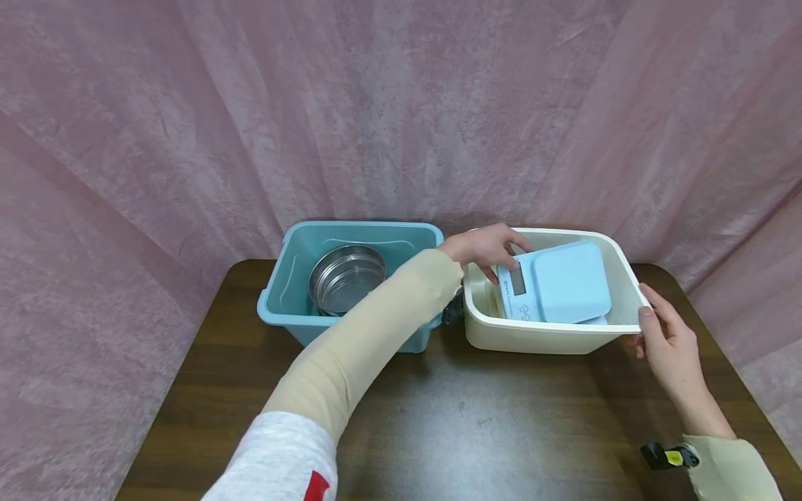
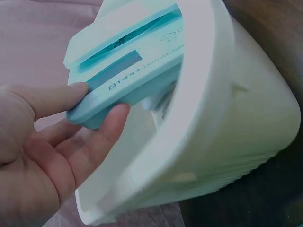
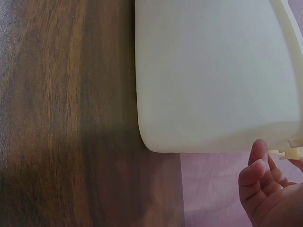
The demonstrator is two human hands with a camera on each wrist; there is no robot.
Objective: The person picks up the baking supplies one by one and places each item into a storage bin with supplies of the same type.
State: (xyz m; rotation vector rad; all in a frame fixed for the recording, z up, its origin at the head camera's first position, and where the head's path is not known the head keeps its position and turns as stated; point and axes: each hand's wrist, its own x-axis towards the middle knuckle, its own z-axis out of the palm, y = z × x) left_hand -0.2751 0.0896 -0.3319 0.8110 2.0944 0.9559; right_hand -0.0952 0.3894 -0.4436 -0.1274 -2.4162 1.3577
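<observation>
A light blue kitchen scale [image 1: 569,282] with a small grey display lies tilted inside the white bin [image 1: 532,339]. My left hand [image 1: 491,247] pinches the scale's display end, the thumb [image 2: 71,97] on top and fingers beneath, as the left wrist view shows. At the bin's right end, my right hand [image 1: 673,348] grips the rim, thumb over the edge and fingers curled below it. In the right wrist view the fingers [image 3: 255,177] of that hand show beside the bin's outer wall [image 3: 213,80]. Whatever lies under the scale is mostly hidden.
Left of the white bin stands a teal bin [image 1: 363,321] holding a round metal pan [image 1: 347,278]; my left forearm crosses over its corner. Something black [image 1: 452,309] sits between the bins. The brown wooden table [image 1: 489,417] meets a pink curtain [image 1: 401,125] behind.
</observation>
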